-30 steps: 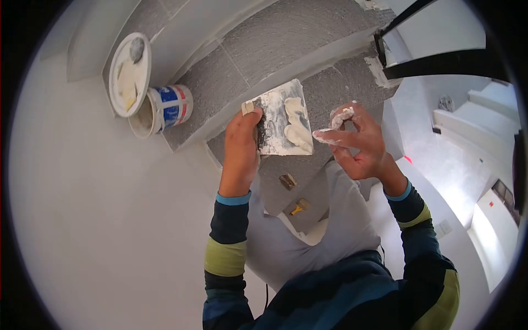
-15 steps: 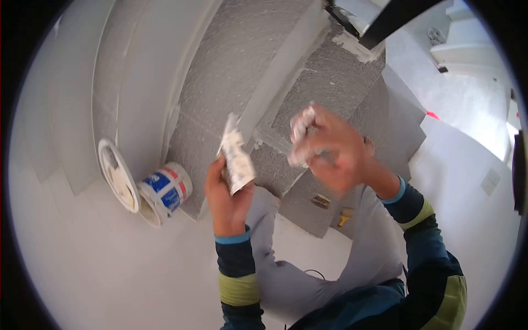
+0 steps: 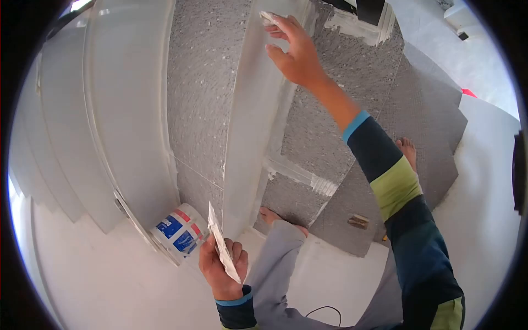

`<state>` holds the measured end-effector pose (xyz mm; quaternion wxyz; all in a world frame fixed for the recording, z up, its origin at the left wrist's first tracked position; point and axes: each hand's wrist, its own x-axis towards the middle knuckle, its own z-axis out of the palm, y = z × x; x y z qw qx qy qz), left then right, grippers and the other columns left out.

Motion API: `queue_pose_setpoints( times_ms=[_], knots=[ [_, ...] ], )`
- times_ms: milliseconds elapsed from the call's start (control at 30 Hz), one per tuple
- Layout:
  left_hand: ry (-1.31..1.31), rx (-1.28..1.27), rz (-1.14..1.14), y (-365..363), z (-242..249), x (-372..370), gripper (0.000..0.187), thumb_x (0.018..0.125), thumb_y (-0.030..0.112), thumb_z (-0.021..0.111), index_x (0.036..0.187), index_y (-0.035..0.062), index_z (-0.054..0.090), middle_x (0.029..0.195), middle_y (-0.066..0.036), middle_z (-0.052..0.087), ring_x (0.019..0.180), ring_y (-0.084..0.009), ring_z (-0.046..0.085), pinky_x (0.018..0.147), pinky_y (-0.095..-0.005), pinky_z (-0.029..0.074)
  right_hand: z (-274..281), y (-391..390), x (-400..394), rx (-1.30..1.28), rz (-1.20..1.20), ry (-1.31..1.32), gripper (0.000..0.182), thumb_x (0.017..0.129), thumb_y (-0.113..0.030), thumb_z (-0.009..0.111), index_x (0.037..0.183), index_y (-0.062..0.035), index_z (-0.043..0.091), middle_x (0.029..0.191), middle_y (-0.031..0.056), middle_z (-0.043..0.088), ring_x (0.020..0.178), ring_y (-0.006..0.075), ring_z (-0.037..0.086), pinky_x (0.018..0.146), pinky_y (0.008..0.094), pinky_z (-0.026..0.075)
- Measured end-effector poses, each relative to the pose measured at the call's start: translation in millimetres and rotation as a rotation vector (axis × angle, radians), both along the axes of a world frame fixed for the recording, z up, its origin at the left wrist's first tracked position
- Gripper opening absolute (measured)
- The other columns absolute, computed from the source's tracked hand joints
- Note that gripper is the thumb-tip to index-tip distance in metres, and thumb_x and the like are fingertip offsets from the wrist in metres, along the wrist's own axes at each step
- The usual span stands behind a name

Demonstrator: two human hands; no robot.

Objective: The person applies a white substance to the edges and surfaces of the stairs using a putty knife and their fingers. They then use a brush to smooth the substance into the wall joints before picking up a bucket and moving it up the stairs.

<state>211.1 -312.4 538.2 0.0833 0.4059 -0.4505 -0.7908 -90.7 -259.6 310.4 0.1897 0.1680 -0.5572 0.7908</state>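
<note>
In my left hand is a flat, putty-smeared scraper, tilted with its narrow tip upward; the fingers are wrapped round its lower part. My right hand reaches far forward to the pale stair riser. At its bent fingertips shows a small whitish piece, against or just over the riser's top. Whether that is a tool or a wad of filler I cannot make out. Grey speckled stair treads lie on either side of the riser.
A white bucket with blue and red print stands left of my left hand, a round lid leaning by it. A brush lies on the lower grey step. White filler marks the tread joints. A dark post rises at the top.
My right hand has swung forward and left, from before my chest to the riser. My left hand has dropped lower, turning the scraper edge-on. The view has shifted, showing more steps at left.
</note>
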Motion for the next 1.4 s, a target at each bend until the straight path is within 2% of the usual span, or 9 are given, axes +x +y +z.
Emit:
queue_pose_setpoints(
  times_ms=[67, 133, 467, 533, 900, 1000, 1067, 1133, 1400],
  knots=[
    [-0.021, -0.022, -0.004, -2, -1, -3, 0.02, 0.089, 0.019, 0.041, 0.099, 0.0035, 0.049, 0.062, -0.005, 0.055, 0.052, -0.0116, 0.045, 0.048, -0.024, 0.038, 0, -2, -6, 0.029, -0.033, 0.034, 0.052, 0.078, 0.0, 0.051, 0.128, -0.0052, 0.042, 0.104, 0.012, 0.05, 0.103, 0.0245, 0.051, 0.091, 0.0354, 0.043],
    [-0.198, -0.13, 0.134, -2, -3, -6, 0.021, 0.087, 0.026, 0.043, 0.094, 0.0092, 0.054, 0.047, 0.001, 0.036, 0.042, -0.01, 0.031, 0.04, -0.0244, 0.026, 0, -2, -7, -0.031, 0.025, -0.027, 0.054, 0.073, -0.002, 0.052, 0.127, -0.0047, 0.043, 0.112, 0.0158, 0.048, 0.106, 0.0282, 0.049, 0.093, 0.0364, 0.04],
    [-0.171, -0.025, 0.143, -18, -7, -10, 0.023, 0.088, 0.025, 0.043, 0.1, 0.0078, 0.054, 0.049, -0.002, 0.045, 0.043, -0.0107, 0.035, 0.042, -0.0244, 0.029, 4, -11, -2, 0.155, -0.023, -0.04, 0.056, 0.071, 0.0, 0.047, 0.127, -0.0001, 0.042, 0.105, 0.0218, 0.047, 0.094, 0.0367, 0.047, 0.085, 0.0407, 0.039],
    [-0.032, 0.083, 0.023, -21, -8, -8, 0.024, 0.09, 0.021, 0.041, 0.101, 0.0024, 0.049, 0.065, -0.007, 0.057, 0.054, -0.0126, 0.048, 0.05, -0.0249, 0.04, -4, -26, -1, 0.256, -0.12, 0.019, 0.053, 0.072, 0.0, 0.049, 0.125, -0.0036, 0.044, 0.105, 0.0171, 0.049, 0.097, 0.0327, 0.048, 0.086, 0.0391, 0.04],
    [-0.197, -0.018, 0.139, -20, -8, -12, 0.023, 0.087, 0.025, 0.044, 0.1, 0.0085, 0.053, 0.05, -0.001, 0.045, 0.045, -0.0108, 0.038, 0.045, -0.0248, 0.033, -8, -18, -7, 0.291, -0.148, 0.069, 0.055, 0.075, 0.004, 0.046, 0.129, -0.0057, 0.043, 0.099, 0.0131, 0.048, 0.094, 0.0286, 0.047, 0.082, 0.0374, 0.041],
    [-0.198, 0.003, 0.15, -20, -8, -13, 0.023, 0.087, 0.026, 0.044, 0.101, 0.0086, 0.053, 0.051, -0.001, 0.045, 0.046, -0.0107, 0.038, 0.045, -0.0249, 0.033, 3, -21, -8, 0.278, -0.155, 0.09, 0.059, 0.071, 0.002, 0.044, 0.13, 0.0027, 0.036, 0.104, 0.023, 0.045, 0.09, 0.0372, 0.047, 0.083, 0.0412, 0.039],
    [-0.204, 0.011, 0.149, -20, -7, -14, 0.023, 0.088, 0.026, 0.044, 0.101, 0.0086, 0.053, 0.051, -0.001, 0.045, 0.046, -0.0106, 0.038, 0.045, -0.025, 0.033, 5, -29, -6, 0.391, -0.247, 0.12, 0.055, 0.075, 0.004, 0.044, 0.129, -0.0056, 0.043, 0.098, 0.0135, 0.048, 0.093, 0.0292, 0.047, 0.083, 0.0389, 0.039],
    [-0.079, 0.085, 0.086, -19, -8, -15, 0.02, 0.088, 0.019, 0.043, 0.099, 0.0032, 0.049, 0.064, -0.007, 0.059, 0.051, -0.0119, 0.047, 0.048, -0.0244, 0.039, -2, -39, 1, 0.455, -0.29, 0.164, 0.054, 0.074, 0.003, 0.047, 0.127, -0.0052, 0.044, 0.101, 0.0145, 0.048, 0.096, 0.0302, 0.046, 0.086, 0.0417, 0.037],
    [-0.081, 0.099, 0.089, -24, -8, -12, 0.02, 0.088, 0.019, 0.043, 0.098, 0.0032, 0.049, 0.064, -0.007, 0.059, 0.051, -0.0121, 0.048, 0.048, -0.0247, 0.039, -12, -39, 14, 0.445, -0.222, 0.2, 0.053, 0.073, -0.001, 0.053, 0.125, -0.0034, 0.045, 0.101, 0.0148, 0.048, 0.097, 0.0299, 0.047, 0.09, 0.044, 0.034]
  ],
)
